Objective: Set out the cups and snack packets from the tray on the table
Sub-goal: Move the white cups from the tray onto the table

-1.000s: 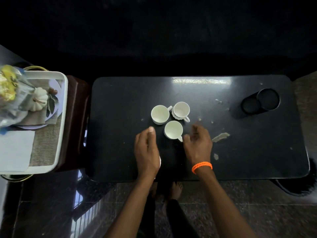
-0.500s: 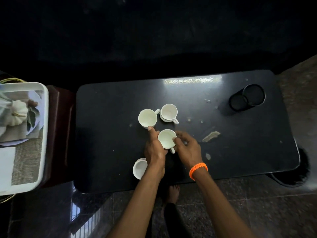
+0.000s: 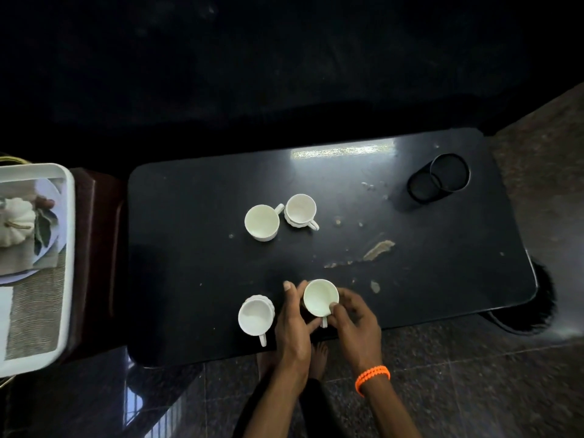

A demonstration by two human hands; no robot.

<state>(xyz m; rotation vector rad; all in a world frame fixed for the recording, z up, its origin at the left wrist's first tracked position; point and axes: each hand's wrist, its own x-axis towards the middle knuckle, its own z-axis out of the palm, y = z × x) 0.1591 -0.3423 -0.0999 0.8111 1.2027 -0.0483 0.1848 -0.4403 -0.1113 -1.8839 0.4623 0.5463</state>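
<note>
Several white cups stand on the black table (image 3: pixel 442 279). Near the front edge, a white cup (image 3: pixel 319 297) sits between my two hands, its handle pointing toward me. My left hand (image 3: pixel 295 324) holds its left side, and my right hand (image 3: pixel 355 317) pinches its right rim with thumb and fingers. Another white cup (image 3: pixel 255 316) stands just left of my left hand, apart from it. Two more cups (image 3: pixel 262 222) (image 3: pixel 300 210) stand side by side mid-table. The white tray (image 3: pixel 68 279) lies at the far left with a white pumpkin ornament (image 3: pixel 15 224).
Two black ring-shaped holders (image 3: pixel 439 180) sit at the table's back right. Scuffed patches (image 3: pixel 377 249) mark the tabletop right of centre. A dark red stand (image 3: pixel 94 248) carries the tray. Dark polished floor lies below the front edge, with my feet visible.
Both hands took hold of the front cup of the middle group and drew it toward the table's front edge, beside the cup on the left. The camera view shifted right.
</note>
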